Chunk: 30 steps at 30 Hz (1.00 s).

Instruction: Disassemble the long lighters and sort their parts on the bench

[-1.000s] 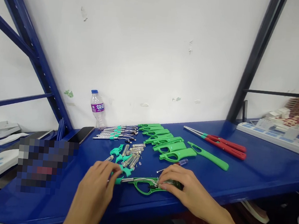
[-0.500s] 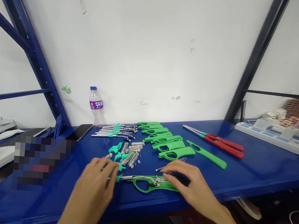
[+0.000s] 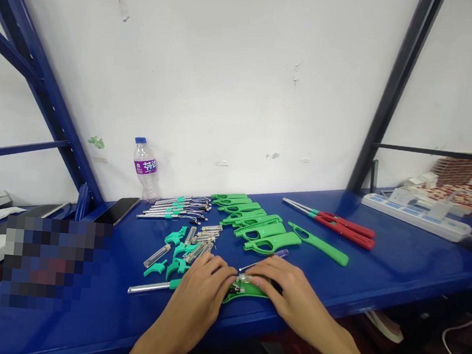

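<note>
At the table's front edge lies an open green lighter shell (image 3: 251,289) with a metal tube (image 3: 148,288) pointing left. My left hand (image 3: 205,284) bends over the shell's front part, its fingertips pressed together near the wires. From the right, my right hand (image 3: 284,283) pinches a clear part (image 3: 242,278) in the shell. A screwdriver (image 3: 281,253) lies just behind my right hand. Left of the hands are teal triggers (image 3: 156,268) and clear tanks (image 3: 157,255). Several green shells (image 3: 274,242) lie in a row behind, beside metal tubes with wires (image 3: 170,212).
Two red lighters (image 3: 345,229) and a single green shell half (image 3: 324,247) lie at the right. A bottle (image 3: 146,172) and a phone (image 3: 119,211) stand and lie at the back left. A white power strip (image 3: 416,216) is at the far right.
My left hand has moved right, from the metal tube and triggers to the shell, uncovering the tube. My right hand stays at the shell. The view has shifted slightly.
</note>
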Each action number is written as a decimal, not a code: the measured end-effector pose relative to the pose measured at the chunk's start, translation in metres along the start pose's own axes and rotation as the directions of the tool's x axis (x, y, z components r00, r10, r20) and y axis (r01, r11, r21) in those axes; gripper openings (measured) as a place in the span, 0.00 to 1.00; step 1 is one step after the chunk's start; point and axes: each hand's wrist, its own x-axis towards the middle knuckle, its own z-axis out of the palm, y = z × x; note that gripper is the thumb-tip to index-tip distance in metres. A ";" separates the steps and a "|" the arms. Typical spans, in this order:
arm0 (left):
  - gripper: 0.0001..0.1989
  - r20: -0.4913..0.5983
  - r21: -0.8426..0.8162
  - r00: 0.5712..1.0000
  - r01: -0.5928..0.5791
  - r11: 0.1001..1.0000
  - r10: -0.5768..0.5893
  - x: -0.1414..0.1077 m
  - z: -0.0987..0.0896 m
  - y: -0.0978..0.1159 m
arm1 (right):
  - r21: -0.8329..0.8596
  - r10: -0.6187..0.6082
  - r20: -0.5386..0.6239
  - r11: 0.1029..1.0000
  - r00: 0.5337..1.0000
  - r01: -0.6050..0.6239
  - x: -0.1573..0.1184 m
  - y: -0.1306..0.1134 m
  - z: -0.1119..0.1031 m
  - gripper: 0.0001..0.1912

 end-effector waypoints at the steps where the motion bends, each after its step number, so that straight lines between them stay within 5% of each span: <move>1: 0.13 -0.008 0.008 1.000 -0.006 1.000 0.007 0.000 0.000 0.001 | -0.005 -0.005 -0.011 1.000 1.000 0.005 0.000 0.000 0.001 0.10; 8: 0.12 -0.102 0.032 0.995 -0.012 0.999 0.015 -0.003 0.007 0.000 | -0.039 -0.092 -0.056 0.995 0.994 0.090 -0.004 0.001 0.006 0.10; 30: 0.21 -0.159 0.151 0.981 -0.084 0.985 0.108 -0.007 0.010 -0.002 | -0.124 -0.219 -0.096 0.971 0.971 0.207 -0.008 0.003 0.006 0.17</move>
